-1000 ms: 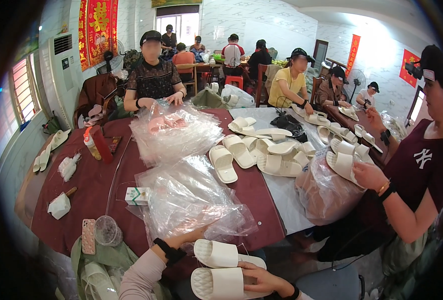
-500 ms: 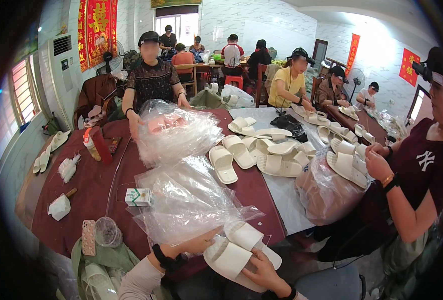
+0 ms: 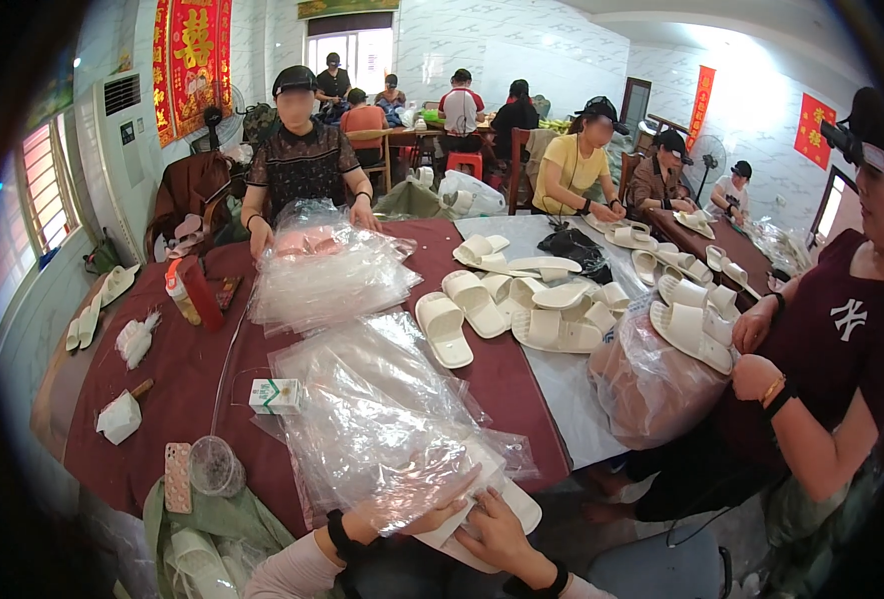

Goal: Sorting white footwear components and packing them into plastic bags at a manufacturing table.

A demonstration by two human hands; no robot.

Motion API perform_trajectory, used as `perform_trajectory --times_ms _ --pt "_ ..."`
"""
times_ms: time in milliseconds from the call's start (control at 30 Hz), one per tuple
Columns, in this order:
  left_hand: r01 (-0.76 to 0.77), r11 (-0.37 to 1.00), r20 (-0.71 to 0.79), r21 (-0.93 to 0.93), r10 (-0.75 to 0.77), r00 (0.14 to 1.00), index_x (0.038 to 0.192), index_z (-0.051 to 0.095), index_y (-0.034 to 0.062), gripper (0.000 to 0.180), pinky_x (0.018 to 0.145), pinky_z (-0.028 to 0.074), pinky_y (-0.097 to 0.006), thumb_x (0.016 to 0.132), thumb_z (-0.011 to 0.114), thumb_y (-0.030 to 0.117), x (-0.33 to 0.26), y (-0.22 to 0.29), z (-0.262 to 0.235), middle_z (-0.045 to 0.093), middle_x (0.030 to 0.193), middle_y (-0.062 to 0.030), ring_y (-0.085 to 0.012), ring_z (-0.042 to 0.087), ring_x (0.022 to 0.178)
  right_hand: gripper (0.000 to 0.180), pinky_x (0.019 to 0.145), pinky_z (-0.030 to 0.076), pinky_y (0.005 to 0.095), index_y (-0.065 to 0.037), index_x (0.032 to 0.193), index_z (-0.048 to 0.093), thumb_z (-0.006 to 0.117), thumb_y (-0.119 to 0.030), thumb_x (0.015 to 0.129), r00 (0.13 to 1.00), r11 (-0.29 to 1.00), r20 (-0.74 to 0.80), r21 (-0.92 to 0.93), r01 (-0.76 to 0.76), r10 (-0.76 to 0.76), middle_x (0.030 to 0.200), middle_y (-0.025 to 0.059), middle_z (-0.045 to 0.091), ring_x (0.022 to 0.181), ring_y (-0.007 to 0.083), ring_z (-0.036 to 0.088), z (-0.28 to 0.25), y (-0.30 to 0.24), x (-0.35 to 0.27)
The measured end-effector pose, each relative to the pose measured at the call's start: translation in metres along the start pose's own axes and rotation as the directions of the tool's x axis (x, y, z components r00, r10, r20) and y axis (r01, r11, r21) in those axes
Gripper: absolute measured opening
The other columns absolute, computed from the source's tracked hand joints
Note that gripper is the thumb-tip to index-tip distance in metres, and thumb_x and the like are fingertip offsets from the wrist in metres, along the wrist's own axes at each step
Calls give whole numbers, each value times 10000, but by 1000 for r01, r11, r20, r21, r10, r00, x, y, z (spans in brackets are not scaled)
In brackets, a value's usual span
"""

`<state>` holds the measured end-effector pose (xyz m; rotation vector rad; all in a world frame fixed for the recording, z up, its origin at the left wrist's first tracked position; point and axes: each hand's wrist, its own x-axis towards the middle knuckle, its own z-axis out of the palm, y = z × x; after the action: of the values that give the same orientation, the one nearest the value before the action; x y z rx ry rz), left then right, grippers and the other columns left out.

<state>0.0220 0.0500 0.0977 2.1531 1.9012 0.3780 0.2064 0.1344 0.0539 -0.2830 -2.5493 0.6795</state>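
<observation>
- left hand (image 3: 402,519): grip clenched on the clear plastic bag (image 3: 387,439), fingers curled into the bag's near edge, black band on the wrist.
- clear plastic bag: top one of a loose crinkly pile on the worktop (image 3: 172,399), spreading up and away from the left grip; mouth faces the person at the worktop's near edge.
- pair of white slippers (image 3: 482,524): just right of the left grip, half inside the bag mouth; long axis runs diagonal, far end up-left into the bag, near end down-right hanging past the worktop edge.
- slippers look: cream-white, flat soles, stacked together, part blurred behind plastic.
- right hand (image 3: 497,534): on top of the slippers, grip closed on them, fingers spread toward the bag, thumb side cannot tell.
- room: left of the left grip are a phone (image 3: 178,477) and a clear cup (image 3: 214,466) near the edge; small green-white box (image 3: 274,396) above-left, touching the bag pile.
- right of the right grip: worktop ends, open floor gap, then another person's bagged bundle (image 3: 651,384), well apart.
- far above both grips: loose white slippers (image 3: 522,304) in a heap, second bag stack (image 3: 327,270).
</observation>
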Motion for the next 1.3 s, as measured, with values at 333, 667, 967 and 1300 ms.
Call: perform_trajectory --times_ms 333,667,967,1300 --pt "-174 985 -269 17 172 948 1478 275 84 581 1097 162 -563 952 472 232 -13 7 21 274 1476 -243 -451 245 1364 257 847 467 453 -3 892 668 725 -147 687 960 981 -217 117 -153 176 1094 260 585 993 405 568 22 13 1" --pt "-53 990 -257 -131 17 966 1489 218 85 677 1087 218 -564 877 500 146 -9 16 8 190 1443 -388 -551 227 1332 319 971 374 499 45 985 646 669 -93 698 796 906 -435 234 -352 421 1226 306 513 1141 466 468 32 17 -4" --pt "-178 968 -243 176 218 945 1487 248 144 659 1050 300 -528 915 535 303 -12 31 -19 293 1389 -382 -534 376 1242 337 896 410 509 36 967 647 659 -81 651 957 994 -268 24 -109 111 1163 280 541 1065 460 499 35 18 11" --pt "91 981 -175 -171 -121 977 1474 300 215 649 969 366 -520 911 563 405 17 -47 -67 438 1381 -241 -455 507 1097 374 893 461 450 39 1044 648 685 -47 682 650 -150 80 987 54 756 1019 210 610 1010 400 576 99 52 0"
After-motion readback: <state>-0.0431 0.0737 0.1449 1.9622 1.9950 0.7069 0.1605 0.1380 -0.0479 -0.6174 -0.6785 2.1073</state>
